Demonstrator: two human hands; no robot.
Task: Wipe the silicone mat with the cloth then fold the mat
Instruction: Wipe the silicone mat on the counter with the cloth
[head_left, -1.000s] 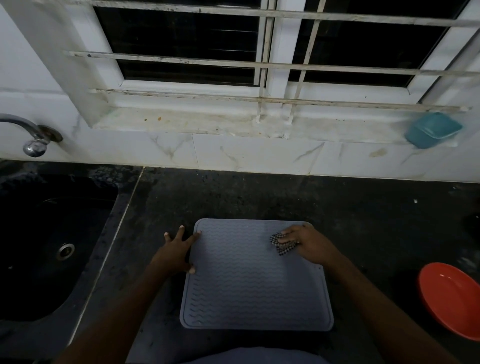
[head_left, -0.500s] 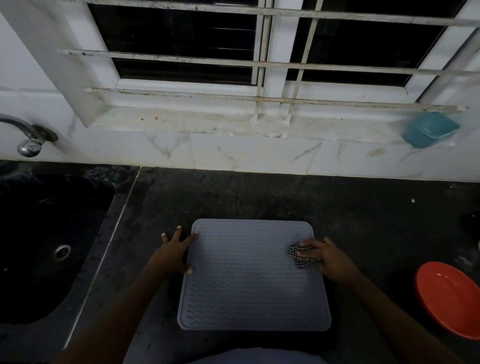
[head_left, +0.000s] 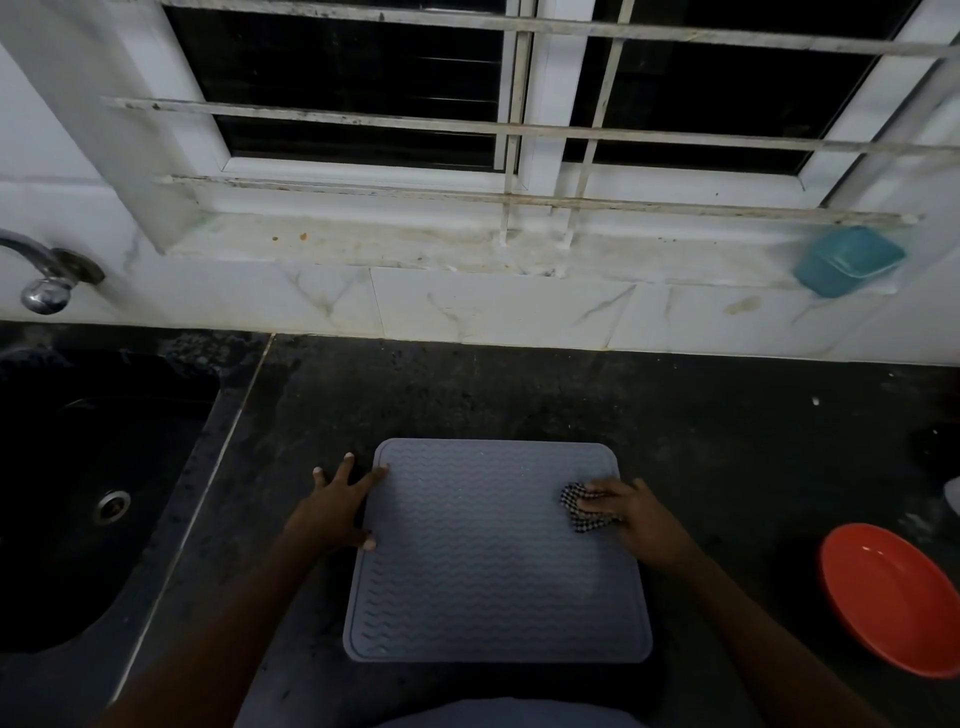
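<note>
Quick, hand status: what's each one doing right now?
Left hand: open, fingers spread, resting on the silicone mat at its left edge.
Right hand: grips the checkered cloth on the mat.

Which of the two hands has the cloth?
The right hand, gripping the checked cloth; the left hand rests spread at the left edge of the mat.

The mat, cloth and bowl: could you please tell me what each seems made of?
The mat is grey and matte with moulded wavy ridges and a raised rim, likely silicone or rubber. The cloth is black-and-white checked woven fabric, crumpled under the right hand. The bowl is orange-red, smooth, faintly glossy, probably plastic.
</note>
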